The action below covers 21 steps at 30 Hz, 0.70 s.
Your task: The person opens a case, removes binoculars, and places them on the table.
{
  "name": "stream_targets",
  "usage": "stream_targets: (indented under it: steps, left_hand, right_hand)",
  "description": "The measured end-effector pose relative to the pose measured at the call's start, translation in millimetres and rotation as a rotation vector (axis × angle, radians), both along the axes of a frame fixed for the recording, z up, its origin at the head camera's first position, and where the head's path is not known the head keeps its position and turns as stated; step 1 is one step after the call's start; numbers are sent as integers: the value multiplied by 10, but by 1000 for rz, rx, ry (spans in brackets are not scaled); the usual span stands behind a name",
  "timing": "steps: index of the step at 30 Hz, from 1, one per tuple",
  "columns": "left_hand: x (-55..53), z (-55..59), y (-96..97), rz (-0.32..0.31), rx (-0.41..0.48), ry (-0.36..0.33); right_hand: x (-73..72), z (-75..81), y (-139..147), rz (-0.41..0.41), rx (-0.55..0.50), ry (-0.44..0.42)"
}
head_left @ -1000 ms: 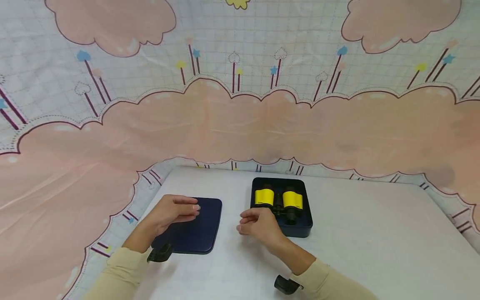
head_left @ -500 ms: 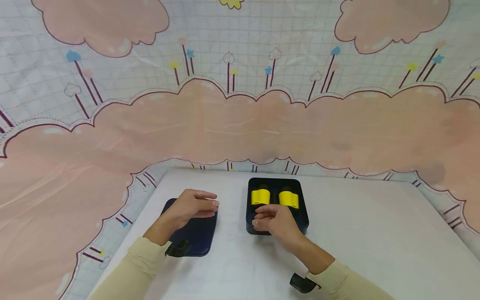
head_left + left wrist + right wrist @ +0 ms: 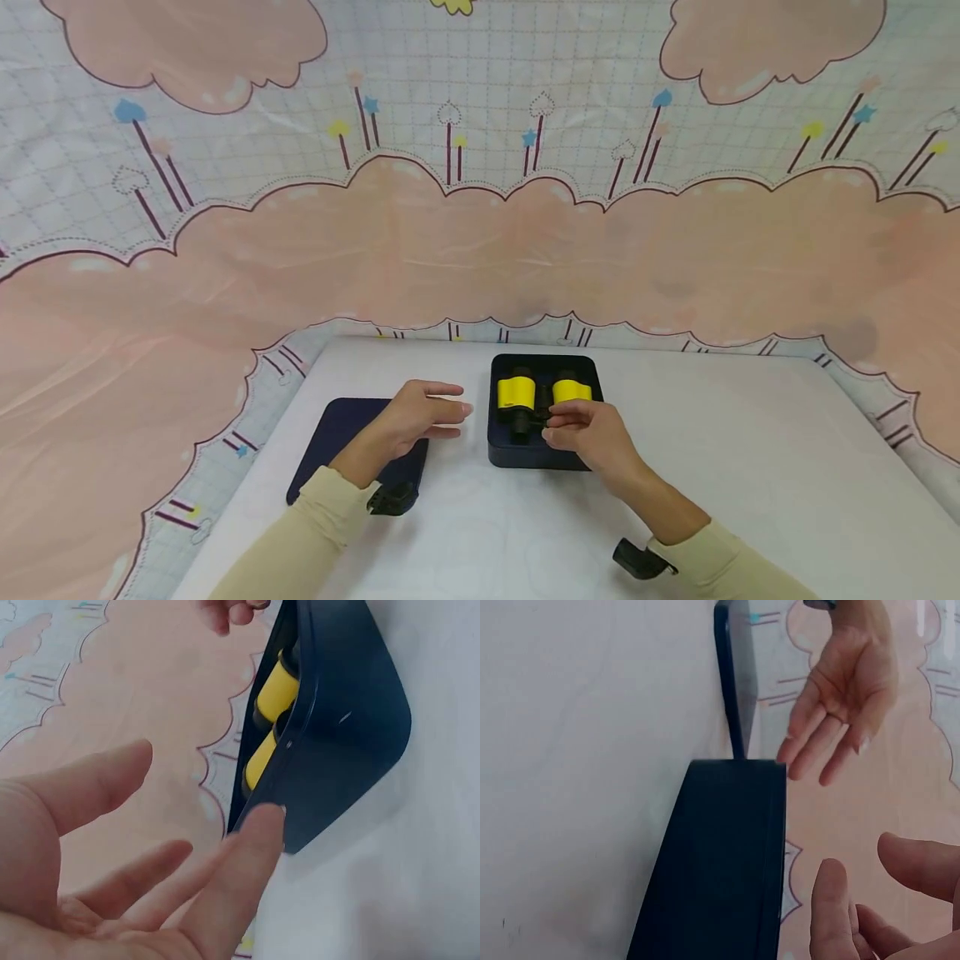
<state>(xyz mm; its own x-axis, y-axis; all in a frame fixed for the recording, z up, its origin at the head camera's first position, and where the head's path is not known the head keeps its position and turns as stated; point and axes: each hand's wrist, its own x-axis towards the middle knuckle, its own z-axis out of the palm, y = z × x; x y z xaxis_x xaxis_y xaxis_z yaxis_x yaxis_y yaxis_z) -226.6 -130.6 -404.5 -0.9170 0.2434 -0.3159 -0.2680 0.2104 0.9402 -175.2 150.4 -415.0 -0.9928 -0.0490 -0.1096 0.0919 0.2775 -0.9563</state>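
Observation:
Yellow and black binoculars (image 3: pixel 517 393) lie in a dark blue box (image 3: pixel 510 457) on the white table. My right hand (image 3: pixel 596 437) hovers over the box's front right part, fingers extended and loosely bent, hiding some of the right barrel. Between the box and a flat dark blue lid (image 3: pixel 348 417) is my left hand (image 3: pixel 420 421), fingers apart and holding nothing. In the left wrist view the fingers of the left hand (image 3: pixel 157 877) reach toward the box's side wall (image 3: pixel 352 712). The right wrist view shows the right hand's fingers (image 3: pixel 830 907) beside the box (image 3: pixel 720 862), nothing between them.
The white tabletop (image 3: pixel 735 450) extends to the right of the box. Behind it hangs a printed cloth backdrop (image 3: pixel 480 242) with clouds. A dark wrist camera (image 3: pixel 641 558) is strapped to the right wrist, another (image 3: pixel 393 498) to the left.
Both hands have moved right: the left from over the lid toward the box, the right from the box's left front to its right side. The box and lid stay in place; the view shifts slightly.

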Motion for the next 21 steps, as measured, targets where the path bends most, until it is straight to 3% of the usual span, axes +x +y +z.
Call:
stream_targets:
  steps: [14, 21]
  left_hand:
    - [-40, -178, 298, -37, 18, -42]
    - [-42, -233, 387, -13, -20, -54]
  right_hand:
    - [-90, 35, 262, -9, 83, 18]
    - [-122, 55, 339, 5, 183, 48]
